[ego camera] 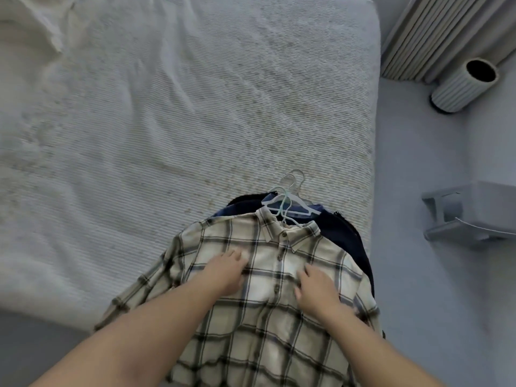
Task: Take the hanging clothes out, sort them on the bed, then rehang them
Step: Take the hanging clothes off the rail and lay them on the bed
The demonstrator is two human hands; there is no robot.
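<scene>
— clothes first: where are they?
— plaid shirt (pixel 268 297) lies face up on top of a stack, at the near right corner of the bed (pixel 167 121). dark navy garments (pixel 346 238) poke out from under the shirt on its right and far side.
— hangers?
— hangers (pixel 287 199) are bunched just beyond the shirt's collar, hooks pointing away from the person, resting on the bed cover.
— and the hands?
— left hand (pixel 226 270) lies on the shirt's chest, left of the button placket, fingers loosely bent, touching the fabric; no clear grip visible. right hand (pixel 315 289) rests on the shirt right of the placket, fingers spread and fairly straight, pressing on the cloth.
— anything beside the bed?
— right of the bed, on the floor, a ribbed cylinder vase (pixel 463 85) stands near the far corner, by pleated curtains (pixel 435 32). a grey stool (pixel 469 213) sits nearer, level with the hangers.
</scene>
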